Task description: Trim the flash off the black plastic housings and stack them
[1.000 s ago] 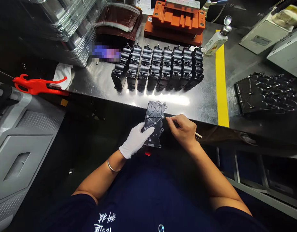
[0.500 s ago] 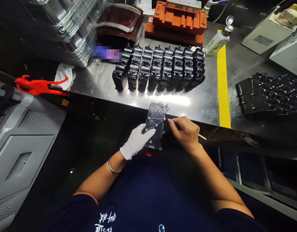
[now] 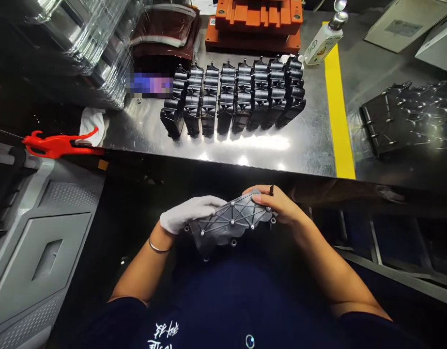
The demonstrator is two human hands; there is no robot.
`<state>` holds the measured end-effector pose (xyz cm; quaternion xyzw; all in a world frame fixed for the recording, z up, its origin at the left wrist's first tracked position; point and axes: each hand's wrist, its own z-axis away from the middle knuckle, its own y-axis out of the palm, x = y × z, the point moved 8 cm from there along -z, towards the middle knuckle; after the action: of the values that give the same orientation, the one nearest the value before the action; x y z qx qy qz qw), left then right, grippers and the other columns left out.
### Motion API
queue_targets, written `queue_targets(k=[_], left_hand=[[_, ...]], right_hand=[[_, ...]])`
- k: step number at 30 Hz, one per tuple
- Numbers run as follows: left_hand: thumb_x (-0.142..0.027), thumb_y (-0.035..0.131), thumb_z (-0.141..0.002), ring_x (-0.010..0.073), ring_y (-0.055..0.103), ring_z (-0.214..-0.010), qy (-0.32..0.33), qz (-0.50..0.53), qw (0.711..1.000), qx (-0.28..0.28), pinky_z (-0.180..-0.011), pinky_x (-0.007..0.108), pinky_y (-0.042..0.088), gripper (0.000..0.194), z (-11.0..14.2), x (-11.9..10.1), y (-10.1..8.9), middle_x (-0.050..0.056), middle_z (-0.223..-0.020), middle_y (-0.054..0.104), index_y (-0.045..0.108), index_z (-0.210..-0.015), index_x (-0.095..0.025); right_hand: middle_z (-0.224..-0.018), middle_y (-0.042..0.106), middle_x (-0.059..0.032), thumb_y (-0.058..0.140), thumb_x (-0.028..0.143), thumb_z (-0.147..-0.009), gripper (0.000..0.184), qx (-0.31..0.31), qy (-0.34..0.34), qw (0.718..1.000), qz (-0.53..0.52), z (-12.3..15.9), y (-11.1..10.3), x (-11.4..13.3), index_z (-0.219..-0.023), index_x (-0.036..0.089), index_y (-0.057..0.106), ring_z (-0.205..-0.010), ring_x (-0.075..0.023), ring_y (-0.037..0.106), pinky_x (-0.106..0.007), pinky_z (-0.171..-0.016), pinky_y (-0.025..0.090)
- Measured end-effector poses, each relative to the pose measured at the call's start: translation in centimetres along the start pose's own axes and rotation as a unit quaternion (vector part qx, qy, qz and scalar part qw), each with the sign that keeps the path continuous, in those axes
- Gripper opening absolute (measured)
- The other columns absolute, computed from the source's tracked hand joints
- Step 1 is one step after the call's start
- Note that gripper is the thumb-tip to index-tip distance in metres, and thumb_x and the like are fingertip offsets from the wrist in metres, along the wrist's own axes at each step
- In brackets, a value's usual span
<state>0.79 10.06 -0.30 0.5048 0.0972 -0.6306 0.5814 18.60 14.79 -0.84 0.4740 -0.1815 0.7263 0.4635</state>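
Between my two hands, in front of the bench edge, is a black ribbed plastic cover (image 3: pixel 232 220) with small metal-ringed holes along its rim. My left hand (image 3: pixel 190 213), in a white glove, grips its left end. At the right end my bare right hand (image 3: pixel 277 201) holds it, thumb on the ribbed face and fingers behind. The cover lies lengthwise across my body, slightly tilted, ribbed face towards me. My fingers behind it are hidden. On the bench beyond stands a row of several similar black parts (image 3: pixel 228 99).
The metal bench (image 3: pixel 136 140) carries an orange fixture (image 3: pixel 255 41), a white bottle (image 3: pixel 323 46), a yellow tape strip (image 3: pixel 339 106) and more black parts (image 3: pixel 408 118) at right. Wrapped stacks (image 3: pixel 96 58) stand back left. A red air gun (image 3: pixel 59 145) lies near a grey bin (image 3: pixel 45 252).
The cover has turned from upright to lengthwise and come closer to my body. My right hand, earlier pinched beside it, now grips its right end. The view has shifted slightly.
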Motion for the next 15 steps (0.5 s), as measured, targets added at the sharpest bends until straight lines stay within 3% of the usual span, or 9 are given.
queue_targets(k=[3, 5, 7, 9, 11, 13, 15], left_hand=[[-0.041, 0.072, -0.067, 0.0325, 0.058, -0.116, 0.097, 0.124, 0.985, -0.072, -0.095, 0.050, 0.048, 0.045, -0.7, 0.2, -1.2, 0.009, -0.116, 0.066, 0.066, -0.107, -0.023], [-0.030, 0.076, -0.061, 0.0361, 0.054, -0.121, 0.132, 0.190, 0.970, -0.073, -0.093, 0.058, 0.048, 0.046, -1.1, 0.7, -0.6, 0.007, -0.119, 0.066, 0.066, -0.106, -0.026], [-0.018, 0.075, -0.062, 0.0348, 0.055, -0.119, 0.119, 0.253, 0.958, -0.069, -0.094, 0.060, 0.048, 0.039, -2.0, 1.7, 0.4, 0.006, -0.115, 0.068, 0.069, -0.100, -0.024], [-0.013, 0.071, -0.067, 0.0291, 0.064, -0.107, 0.062, 0.290, 0.950, -0.097, -0.095, 0.056, 0.049, 0.022, -2.9, 3.4, 0.9, 0.006, -0.104, 0.072, 0.072, -0.089, -0.019], [-0.008, 0.069, -0.066, 0.0236, 0.069, -0.088, 0.021, 0.321, 0.935, -0.152, -0.093, 0.050, 0.053, 0.010, -3.4, 4.9, 0.4, 0.005, -0.085, 0.074, 0.072, -0.073, -0.015], [-0.001, 0.066, -0.061, 0.0208, 0.070, -0.078, 0.018, 0.341, 0.919, -0.196, -0.093, 0.047, 0.054, 0.013, -3.5, 5.5, -0.8, 0.004, -0.072, 0.072, 0.069, -0.061, -0.013], [0.004, 0.063, -0.057, 0.0206, 0.070, -0.077, 0.039, 0.352, 0.909, -0.220, -0.096, 0.047, 0.053, 0.017, -3.1, 5.4, -1.9, 0.003, -0.066, 0.071, 0.067, -0.056, -0.013]], right_hand=[[-0.073, 0.069, -0.0034, 0.070, 0.053, -0.069, 0.042, -0.123, -0.079, 0.986, -0.083, 0.0, -1.3, -0.2, -0.088, 0.016, 0.070, -0.062, -0.0157, 0.063, -0.026, -0.055, 0.049], [-0.074, 0.069, -0.0034, 0.071, 0.054, -0.068, 0.043, -0.192, -0.111, 0.971, -0.086, 0.2, -1.9, -0.3, -0.089, 0.017, 0.068, -0.064, -0.0166, 0.063, -0.027, -0.057, 0.051], [-0.077, 0.070, -0.0035, 0.075, 0.053, -0.065, 0.046, -0.226, -0.114, 0.965, -0.068, 0.3, -1.7, -0.7, -0.093, 0.018, 0.067, -0.067, -0.0170, 0.064, -0.028, -0.060, 0.052], [-0.078, 0.068, -0.0026, 0.078, 0.054, -0.062, 0.052, -0.216, -0.097, 0.969, -0.065, 0.2, -1.0, -1.5, -0.098, 0.018, 0.064, -0.064, -0.0149, 0.062, -0.026, -0.056, 0.050], [-0.073, 0.064, 0.0005, 0.076, 0.059, -0.062, 0.055, -0.201, -0.058, 0.973, -0.094, 0.1, -0.3, -3.4, -0.098, 0.019, 0.062, -0.050, -0.0086, 0.052, -0.021, -0.043, 0.040], [-0.071, 0.060, 0.0028, 0.073, 0.064, -0.061, 0.056, -0.212, 0.003, 0.968, -0.136, 0.5, 0.3, -6.4, -0.094, 0.020, 0.060, -0.042, -0.0036, 0.039, -0.017, -0.034, 0.027], [-0.074, 0.058, 0.0027, 0.074, 0.066, -0.058, 0.058, -0.223, 0.073, 0.958, -0.162, 1.2, 1.1, -9.8, -0.088, 0.020, 0.059, -0.042, -0.0026, 0.036, -0.016, -0.033, 0.025]])
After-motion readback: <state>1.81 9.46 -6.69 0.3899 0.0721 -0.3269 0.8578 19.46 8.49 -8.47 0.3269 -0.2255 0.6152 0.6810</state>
